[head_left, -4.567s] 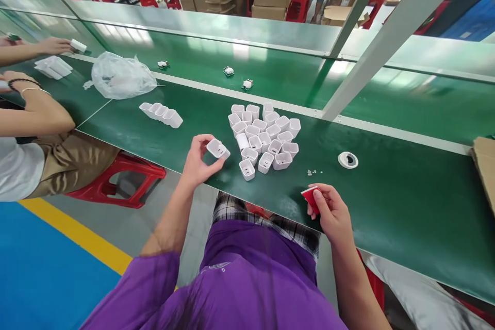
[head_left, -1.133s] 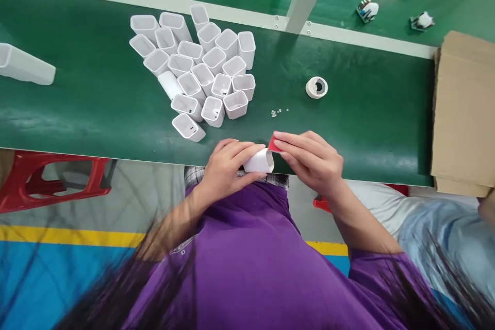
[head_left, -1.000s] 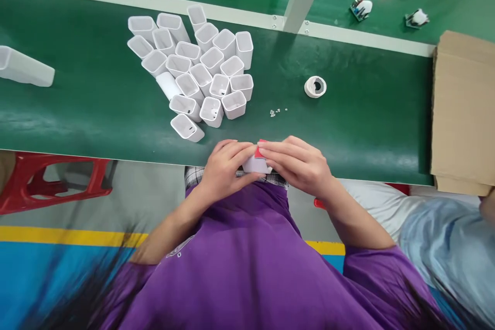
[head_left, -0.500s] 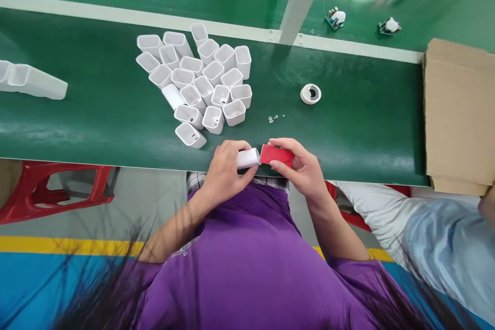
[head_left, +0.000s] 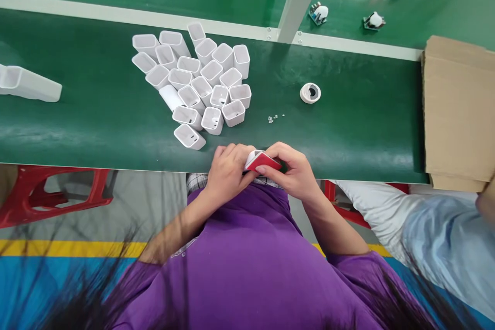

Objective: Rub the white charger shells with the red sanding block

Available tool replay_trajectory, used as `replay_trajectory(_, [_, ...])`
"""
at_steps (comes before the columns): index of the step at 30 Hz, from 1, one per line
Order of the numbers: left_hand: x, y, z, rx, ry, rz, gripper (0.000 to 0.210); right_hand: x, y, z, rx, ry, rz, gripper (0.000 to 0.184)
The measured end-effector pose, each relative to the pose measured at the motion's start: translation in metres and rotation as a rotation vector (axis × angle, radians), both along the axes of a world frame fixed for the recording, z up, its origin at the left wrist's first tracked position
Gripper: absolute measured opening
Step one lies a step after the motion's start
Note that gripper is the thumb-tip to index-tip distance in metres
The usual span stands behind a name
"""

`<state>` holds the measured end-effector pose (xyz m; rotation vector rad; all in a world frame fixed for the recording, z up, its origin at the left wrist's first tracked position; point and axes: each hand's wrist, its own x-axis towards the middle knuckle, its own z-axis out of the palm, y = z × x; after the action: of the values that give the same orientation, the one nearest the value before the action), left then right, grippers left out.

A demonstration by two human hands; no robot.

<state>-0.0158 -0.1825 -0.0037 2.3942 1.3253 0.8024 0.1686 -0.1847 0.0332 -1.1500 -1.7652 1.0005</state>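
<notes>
My left hand (head_left: 231,169) is closed round a white plastic housing (head_left: 252,155) at the front edge of the bench, and the fingers hide most of it. Between thumb and fingers, my right hand (head_left: 291,169) grips a flat red block (head_left: 266,162). The red block lies against the open end of the housing, slightly tilted; whether part of it is inside I cannot tell. Beyond my left hand stands a cluster of white open-topped housings (head_left: 212,119), with one lying on its side (head_left: 170,97).
A roll of tape (head_left: 310,93) and small clear bits (head_left: 270,119) lie on the green bench (head_left: 359,129). Cardboard (head_left: 460,113) stands at the right, by a person in light blue (head_left: 444,247). More housings (head_left: 34,85) lie left; circuit boards (head_left: 319,13) sit on the belt behind the rail.
The red block has moved left and tilted, from beside the housing onto its open end. My hands are closer together. The circuit boards behind the rail have shifted left.
</notes>
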Motion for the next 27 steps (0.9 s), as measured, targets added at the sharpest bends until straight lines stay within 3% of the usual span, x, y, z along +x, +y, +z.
replay_trajectory(7, [0.004, -0.002, -0.007, 0.019, 0.006, 0.004, 0.021, -0.013, -0.003, 0.007, -0.088, -0.050, -0.084, 0.032])
replay_trajectory(14, [0.008, -0.004, -0.011, 0.111, 0.026, 0.021, 0.019, -0.029, -0.003, 0.012, -0.055, -0.131, -0.255, 0.044])
replay_trajectory(21, [0.008, -0.002, -0.008, 0.109, -0.014, -0.010, 0.024, -0.004, -0.009, 0.018, -0.087, -0.113, -0.071, 0.025])
replay_trajectory(27, [0.014, -0.004, -0.008, 0.155, -0.008, 0.031, 0.024, -0.010, -0.009, 0.018, -0.022, -0.201, -0.185, 0.039])
